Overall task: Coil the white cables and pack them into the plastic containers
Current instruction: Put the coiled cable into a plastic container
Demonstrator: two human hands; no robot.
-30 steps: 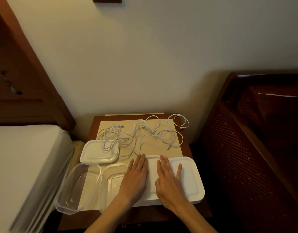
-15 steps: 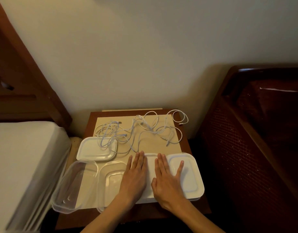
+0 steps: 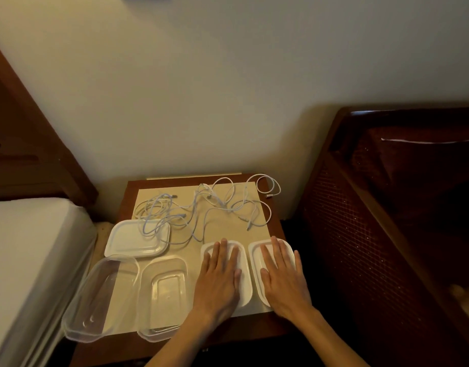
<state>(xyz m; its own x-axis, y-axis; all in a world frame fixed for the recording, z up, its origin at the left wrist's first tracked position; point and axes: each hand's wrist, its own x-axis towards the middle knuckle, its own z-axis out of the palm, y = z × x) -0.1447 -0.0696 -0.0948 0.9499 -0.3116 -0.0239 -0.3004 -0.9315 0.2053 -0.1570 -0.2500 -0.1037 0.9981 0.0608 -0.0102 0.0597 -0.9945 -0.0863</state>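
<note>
Several white cables [image 3: 206, 207] lie tangled across the back half of a small wooden table [image 3: 270, 327]. One loop spills onto a white lid [image 3: 132, 242] at the left. Two clear plastic containers stand at the front left: one [image 3: 95, 298] overhangs the table's edge, the other [image 3: 163, 295] sits beside it. Two more white lids lie side by side at the front right. My left hand [image 3: 220, 276] rests flat on the left one [image 3: 245, 287]. My right hand [image 3: 282, 276] rests flat on the right one [image 3: 255, 260]. All fingers are straight.
A beige mat [image 3: 228, 231] covers the tabletop. A bed with a white mattress [image 3: 24, 250] stands at the left. A dark wooden bed frame with mesh panel [image 3: 373, 221] stands close at the right. The wall [image 3: 201, 88] is right behind the table.
My hands have moved apart to the right, and the two front lids now lie separated with a gap between them. The view has shifted a little.
</note>
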